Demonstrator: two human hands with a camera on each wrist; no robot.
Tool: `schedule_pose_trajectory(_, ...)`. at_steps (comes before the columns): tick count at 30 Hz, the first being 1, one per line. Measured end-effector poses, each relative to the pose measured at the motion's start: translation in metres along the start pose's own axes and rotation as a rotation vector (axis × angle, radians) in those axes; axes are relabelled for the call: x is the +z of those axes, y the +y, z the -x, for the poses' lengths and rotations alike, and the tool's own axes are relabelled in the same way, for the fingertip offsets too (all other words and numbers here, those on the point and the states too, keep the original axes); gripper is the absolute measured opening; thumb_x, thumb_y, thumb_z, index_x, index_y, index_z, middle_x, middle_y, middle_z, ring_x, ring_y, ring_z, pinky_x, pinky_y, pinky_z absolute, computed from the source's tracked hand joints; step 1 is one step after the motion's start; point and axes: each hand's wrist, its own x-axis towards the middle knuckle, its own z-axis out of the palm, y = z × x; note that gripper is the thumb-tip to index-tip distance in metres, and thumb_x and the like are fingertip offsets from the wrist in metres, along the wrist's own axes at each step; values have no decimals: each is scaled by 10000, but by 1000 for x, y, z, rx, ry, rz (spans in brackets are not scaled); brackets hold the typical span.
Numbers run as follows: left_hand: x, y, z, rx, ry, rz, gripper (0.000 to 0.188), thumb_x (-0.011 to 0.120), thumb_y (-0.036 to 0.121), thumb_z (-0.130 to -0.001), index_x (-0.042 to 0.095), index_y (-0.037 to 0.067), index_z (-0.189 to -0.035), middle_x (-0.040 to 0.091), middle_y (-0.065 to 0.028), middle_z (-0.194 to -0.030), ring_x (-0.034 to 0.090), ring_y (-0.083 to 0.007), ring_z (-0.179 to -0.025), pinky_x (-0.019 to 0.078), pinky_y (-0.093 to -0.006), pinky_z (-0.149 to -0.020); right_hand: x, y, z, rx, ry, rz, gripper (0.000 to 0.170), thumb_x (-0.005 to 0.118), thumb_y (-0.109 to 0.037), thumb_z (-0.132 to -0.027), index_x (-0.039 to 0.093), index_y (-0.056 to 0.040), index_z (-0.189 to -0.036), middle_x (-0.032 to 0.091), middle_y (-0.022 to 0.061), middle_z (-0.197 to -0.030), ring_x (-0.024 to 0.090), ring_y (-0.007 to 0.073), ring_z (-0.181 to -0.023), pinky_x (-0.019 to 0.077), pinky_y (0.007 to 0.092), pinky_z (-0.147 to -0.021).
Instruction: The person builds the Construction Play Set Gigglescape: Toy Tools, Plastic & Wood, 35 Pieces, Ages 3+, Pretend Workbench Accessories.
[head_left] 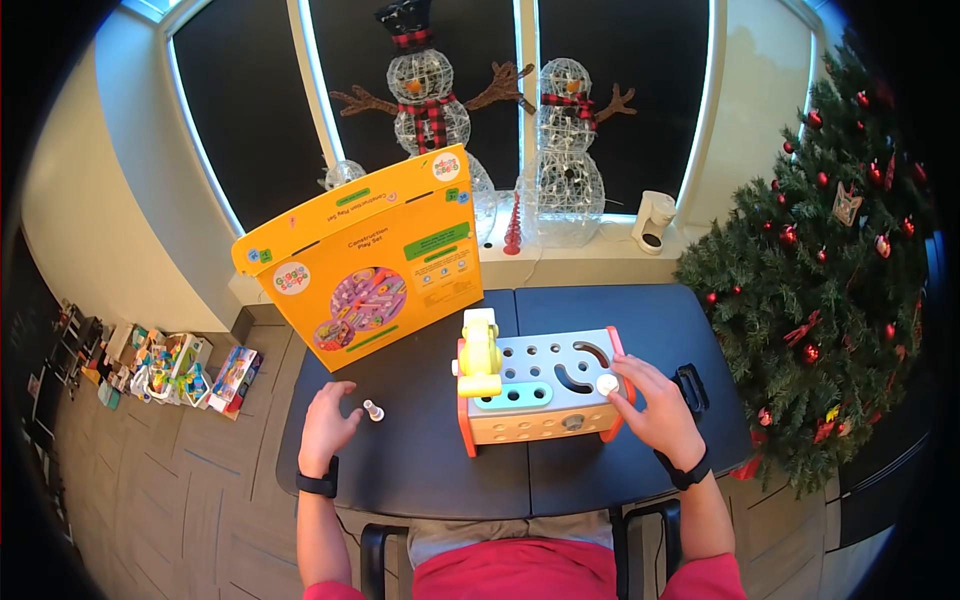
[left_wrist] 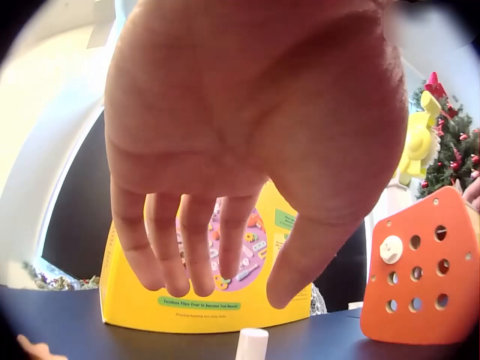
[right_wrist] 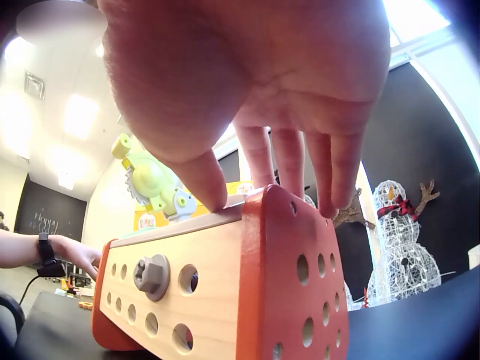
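A toy workbench point(head_left: 548, 430) with a grey-blue holed top, light wooden side and orange ends stands on the table. My right hand point(head_left: 655, 405) is over its right end, fingers fairly straight and the thumb beside a round white knob point(head_left: 607, 384). In the right wrist view, fingertips reach the top edge of the orange end panel point(right_wrist: 300, 285). A yellow toy circular saw point(head_left: 481, 355) sits on the bench's left end. My left hand point(head_left: 328, 425) hovers with loose fingers near a small white bolt point(head_left: 373, 410) that stands on the table. A grey bolt head point(right_wrist: 152, 277) projects from the wooden side.
A large yellow play set box point(head_left: 375, 270) stands behind the bench at the left. A black handle-shaped piece point(head_left: 690, 388) lies on the dark table point(head_left: 430, 470) at the right. Beyond the table are a decorated tree point(head_left: 800, 270) and wire snowmen point(head_left: 570, 150).
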Motion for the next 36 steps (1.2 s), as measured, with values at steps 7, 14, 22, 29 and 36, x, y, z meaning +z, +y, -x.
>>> schedule_pose_trajectory(7,18,1,10,-80,-69,71,472,870,93,-797,706,62,-1238,725,-129,-1135,719,-314,-1027,584,-410,-898,-8,-14,-3,-35,26,26,419,826,-155,-882,703,-16,-1257,678,196,-1370,606,397,-1333,505,460,-1111)
schedule_pose_trajectory(14,31,1,9,-58,-25,107,318,827,59,-846,741,39,-1151,738,-135,-1045,739,-308,-908,589,-405,-818,-15,-26,-5,-126,123,100,417,832,-116,-861,713,-26,-1251,670,171,-1372,607,405,-1326,507,486,-1096)
schedule_pose_trajectory(22,24,8,13,-56,25,170,172,781,30,-884,756,13,-1054,749,-148,-958,746,-299,-820,596,-390,-753,-19,-41,-4,-250,211,67,360,831,-16,-804,741,-37,-1152,711,137,-1258,654,370,-1187,552,442,-997)
schedule_pose_trajectory(29,-14,54,17,-25,84,324,171,756,11,-879,755,-2,-1049,778,-124,-955,755,-224,-792,593,-319,-758,-14,-56,-2,-326,202,-16,321,831,10,-788,759,-62,-1092,740,96,-1120,686,314,-985,589,391,-816)
schedule_pose_trajectory(36,-37,106,26,79,-4,707,195,739,-45,-861,756,-25,-1054,797,-101,-1013,758,-163,-872,588,-291,-821,8,-70,-1,-402,78,-148,285,845,-21,-816,750,-49,-1084,734,77,-1068,713,281,-911,593,365,-793)
